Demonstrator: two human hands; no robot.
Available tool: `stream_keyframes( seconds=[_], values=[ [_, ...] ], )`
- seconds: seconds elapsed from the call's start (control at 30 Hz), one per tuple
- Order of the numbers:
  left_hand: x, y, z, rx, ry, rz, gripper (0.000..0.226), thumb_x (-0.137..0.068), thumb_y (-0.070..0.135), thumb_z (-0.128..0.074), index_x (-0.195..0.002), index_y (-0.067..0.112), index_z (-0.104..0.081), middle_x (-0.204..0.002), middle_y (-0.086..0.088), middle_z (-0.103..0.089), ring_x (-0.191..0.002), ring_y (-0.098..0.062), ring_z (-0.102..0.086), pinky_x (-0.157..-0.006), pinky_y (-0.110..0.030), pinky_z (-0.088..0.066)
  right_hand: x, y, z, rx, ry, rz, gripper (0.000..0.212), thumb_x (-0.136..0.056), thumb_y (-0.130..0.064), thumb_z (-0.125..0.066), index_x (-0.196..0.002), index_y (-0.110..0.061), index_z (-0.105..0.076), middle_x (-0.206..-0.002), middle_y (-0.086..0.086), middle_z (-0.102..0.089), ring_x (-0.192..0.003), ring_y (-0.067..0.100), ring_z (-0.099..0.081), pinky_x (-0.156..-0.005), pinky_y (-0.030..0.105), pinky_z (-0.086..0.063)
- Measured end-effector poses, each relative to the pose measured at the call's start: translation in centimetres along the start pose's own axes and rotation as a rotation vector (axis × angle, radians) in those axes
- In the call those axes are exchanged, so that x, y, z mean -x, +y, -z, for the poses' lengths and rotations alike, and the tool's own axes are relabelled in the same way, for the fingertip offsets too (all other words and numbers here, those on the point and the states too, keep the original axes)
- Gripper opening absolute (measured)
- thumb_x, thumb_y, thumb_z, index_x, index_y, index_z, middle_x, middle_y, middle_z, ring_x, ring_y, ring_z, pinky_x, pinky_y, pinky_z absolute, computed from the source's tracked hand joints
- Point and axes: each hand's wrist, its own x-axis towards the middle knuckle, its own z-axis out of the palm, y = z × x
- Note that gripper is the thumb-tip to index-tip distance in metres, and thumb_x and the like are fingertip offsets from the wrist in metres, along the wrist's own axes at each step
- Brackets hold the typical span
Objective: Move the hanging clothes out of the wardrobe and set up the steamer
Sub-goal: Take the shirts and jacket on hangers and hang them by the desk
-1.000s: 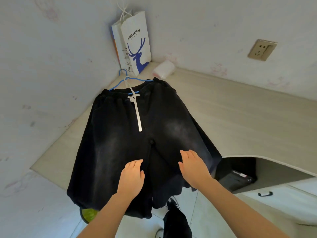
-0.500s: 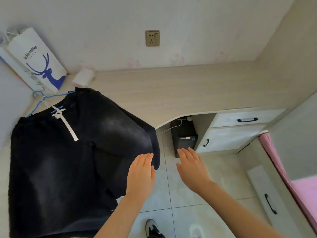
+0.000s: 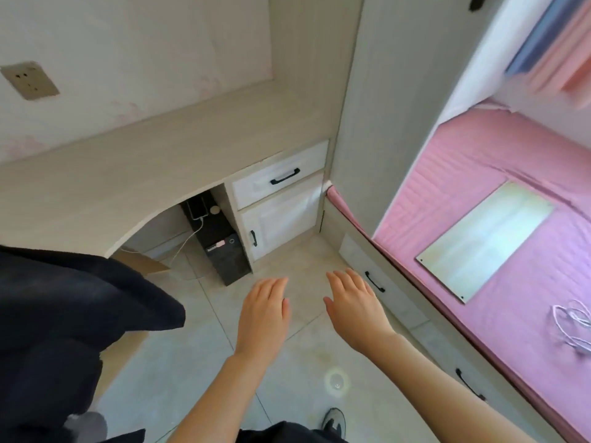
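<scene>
Black shorts (image 3: 64, 308) lie draped over the desk's near edge at the left, their lower part hanging toward the floor. My left hand (image 3: 263, 314) floats palm down over the floor tiles, fingers straight, holding nothing. My right hand (image 3: 355, 305) is beside it, also flat and empty, close to the bed's drawer front. Neither hand touches the shorts. No steamer is in view.
A light wood desk (image 3: 160, 161) runs along the wall, with white drawers (image 3: 281, 177) and a black box (image 3: 220, 251) with a white cable beneath it. A wall socket (image 3: 30, 79) sits at the upper left. A pink bed (image 3: 499, 238) fills the right, with drawers (image 3: 377, 282) in its base.
The view has swung right, away from the shorts and paper bag toward the bed. Both hands left the shorts and now hover over the floor, still flat and empty.
</scene>
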Motion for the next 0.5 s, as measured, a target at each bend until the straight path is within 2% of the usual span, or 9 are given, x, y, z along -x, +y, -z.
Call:
stream_keyframes(
  seconds=[0.1, 0.2, 0.43, 0.5],
  values=[
    [-1.1, 5.0, -3.0, 0.020, -0.025, -0.078, 0.036, -0.093, 0.017, -0.053, -0.128, 0.009, -0.056, -0.123, -0.002, -0.061, -0.117, -0.020, -0.053, -0.099, -0.032, -0.044, 2.5, 5.3, 0.0, -0.025, 0.008, -0.071, 0.050, -0.094, -0.032, -0.054, -0.136, -0.006, -0.046, -0.136, 0.009, -0.053, -0.135, 0.034, -0.039, -0.109, 0.043, -0.035],
    [-2.1, 9.5, -5.8, 0.035, -0.048, -0.158, 0.035, -0.093, 0.017, -0.050, -0.126, 0.008, -0.058, -0.121, -0.002, -0.063, -0.115, -0.021, -0.055, -0.097, -0.033, -0.046, 4.8, 10.1, 0.0, -0.043, 0.010, -0.149, 0.050, -0.098, -0.033, -0.044, -0.141, -0.007, -0.037, -0.144, 0.007, -0.043, -0.141, 0.032, -0.027, -0.114, 0.041, -0.026],
    [-4.8, 18.1, -9.7, 0.039, -0.132, -0.303, 0.040, -0.092, 0.025, -0.041, -0.122, 0.009, -0.061, -0.117, -0.002, -0.065, -0.114, -0.023, -0.056, -0.096, -0.035, -0.046, 8.1, 18.7, 0.5, -0.073, 0.025, -0.343, 0.051, -0.095, -0.031, -0.050, -0.139, -0.006, -0.042, -0.138, 0.010, -0.050, -0.136, 0.034, -0.036, -0.111, 0.042, -0.032],
    [-6.2, 19.6, -10.4, 0.043, -0.148, -0.346, 0.035, -0.092, 0.020, -0.048, -0.124, 0.009, -0.060, -0.119, -0.002, -0.064, -0.117, -0.022, -0.054, -0.098, -0.034, -0.044, 7.9, 20.3, 0.9, -0.093, 0.041, -0.385, 0.050, -0.094, -0.030, -0.051, -0.137, -0.006, -0.043, -0.137, 0.010, -0.050, -0.135, 0.034, -0.037, -0.110, 0.043, -0.033]
  ],
)
